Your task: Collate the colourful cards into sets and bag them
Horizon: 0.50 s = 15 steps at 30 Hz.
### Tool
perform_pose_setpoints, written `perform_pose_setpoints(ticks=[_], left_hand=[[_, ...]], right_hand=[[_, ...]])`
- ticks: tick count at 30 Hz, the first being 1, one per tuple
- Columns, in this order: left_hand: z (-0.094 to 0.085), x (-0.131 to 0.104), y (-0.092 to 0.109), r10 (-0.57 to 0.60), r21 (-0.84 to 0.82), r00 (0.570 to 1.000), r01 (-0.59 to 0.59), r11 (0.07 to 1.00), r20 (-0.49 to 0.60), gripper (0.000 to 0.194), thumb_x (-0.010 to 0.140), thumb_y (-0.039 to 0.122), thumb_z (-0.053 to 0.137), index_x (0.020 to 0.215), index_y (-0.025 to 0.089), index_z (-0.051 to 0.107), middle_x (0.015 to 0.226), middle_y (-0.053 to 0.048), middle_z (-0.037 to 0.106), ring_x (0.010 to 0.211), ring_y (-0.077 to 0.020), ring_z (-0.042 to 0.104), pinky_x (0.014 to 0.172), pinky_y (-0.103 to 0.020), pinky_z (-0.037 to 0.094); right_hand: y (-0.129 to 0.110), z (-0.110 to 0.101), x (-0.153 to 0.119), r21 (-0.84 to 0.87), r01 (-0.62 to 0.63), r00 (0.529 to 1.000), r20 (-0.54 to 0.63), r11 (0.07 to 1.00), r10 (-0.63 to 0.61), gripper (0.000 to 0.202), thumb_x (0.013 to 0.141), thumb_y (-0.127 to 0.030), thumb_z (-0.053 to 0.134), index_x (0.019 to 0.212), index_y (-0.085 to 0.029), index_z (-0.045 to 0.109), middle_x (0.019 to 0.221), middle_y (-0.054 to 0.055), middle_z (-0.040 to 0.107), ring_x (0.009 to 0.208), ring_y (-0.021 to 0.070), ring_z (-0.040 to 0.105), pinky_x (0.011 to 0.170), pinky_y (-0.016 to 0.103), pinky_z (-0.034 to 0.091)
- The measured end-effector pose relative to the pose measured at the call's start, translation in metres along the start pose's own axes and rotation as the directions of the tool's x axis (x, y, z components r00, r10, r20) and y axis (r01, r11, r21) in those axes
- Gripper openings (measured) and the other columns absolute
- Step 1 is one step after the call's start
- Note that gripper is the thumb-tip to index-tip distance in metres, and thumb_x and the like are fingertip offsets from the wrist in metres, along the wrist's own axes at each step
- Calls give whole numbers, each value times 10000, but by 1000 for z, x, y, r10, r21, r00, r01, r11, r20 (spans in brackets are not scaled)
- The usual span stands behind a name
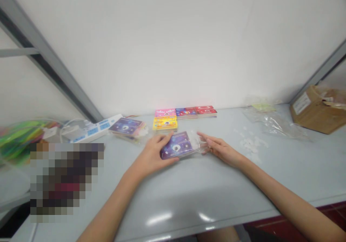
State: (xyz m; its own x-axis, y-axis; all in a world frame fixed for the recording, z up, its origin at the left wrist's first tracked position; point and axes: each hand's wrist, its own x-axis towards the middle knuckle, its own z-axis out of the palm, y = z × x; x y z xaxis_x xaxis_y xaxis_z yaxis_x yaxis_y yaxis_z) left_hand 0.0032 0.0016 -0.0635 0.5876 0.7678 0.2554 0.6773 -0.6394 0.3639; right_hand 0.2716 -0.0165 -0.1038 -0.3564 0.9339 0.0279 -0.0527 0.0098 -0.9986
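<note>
A purple card pack in a clear plastic bag lies in front of me, low over the table. My left hand grips its left end, thumb along the near edge and fingers on the far edge. At the bag's loose right end is my right hand, its fingers close together on the clear plastic. Just behind stand stacks of cards: pink, yellow, blue and red, and red. More bagged purple packs are piled to the left.
A white power strip and a pixelated area are at the left, near colourful plastic. Small white pieces and clear bags lie to the right, before a cardboard box. A wall rises behind the table.
</note>
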Motion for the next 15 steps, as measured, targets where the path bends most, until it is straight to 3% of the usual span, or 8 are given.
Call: perform_pose_setpoints(ticks=[3,6,8,12,15], left_hand=[[8,-2,-2,-46,64,998,43,997,51,747,703,524,583,1331,216,322,1145,-96,476,1048,-267,443,929,-418,318],[14,-3,2,-47,139,998,40,989,49,702,721,467,575,1323,194,336,1172,-112,468,1095,-279,411,968,-446,242],[18,-3,8,-12,166,999,3,986,53,705,719,454,581,1315,162,342,1223,-136,433,1148,-284,363,988,-443,204],[25,0,24,-10,185,997,-3,983,74,810,684,508,608,1341,168,277,1252,-147,406,1151,-299,343,959,-448,242],[28,3,28,-4,171,999,-5,985,51,741,744,425,575,1360,210,224,1193,-113,454,1095,-272,385,924,-427,289]], right_hand=[[4,20,1,34,8,999,36,999,-9,506,802,-496,465,1273,-318,422,1354,-8,396,1215,213,392,962,376,357],[8,27,2,-61,40,999,-20,997,-41,496,795,-483,487,1248,-281,460,1360,-10,372,1278,198,298,1077,399,152],[10,28,3,-115,50,996,-69,992,-58,505,771,-470,530,1228,-260,484,1358,1,369,1282,208,291,1084,422,106],[14,28,5,-120,51,994,-92,991,-63,513,712,-438,611,1187,-259,533,1316,20,442,1215,236,398,1048,446,231],[13,29,5,-88,26,998,-53,996,-31,516,699,-405,632,1186,-263,538,1228,30,539,1082,231,517,954,430,373]])
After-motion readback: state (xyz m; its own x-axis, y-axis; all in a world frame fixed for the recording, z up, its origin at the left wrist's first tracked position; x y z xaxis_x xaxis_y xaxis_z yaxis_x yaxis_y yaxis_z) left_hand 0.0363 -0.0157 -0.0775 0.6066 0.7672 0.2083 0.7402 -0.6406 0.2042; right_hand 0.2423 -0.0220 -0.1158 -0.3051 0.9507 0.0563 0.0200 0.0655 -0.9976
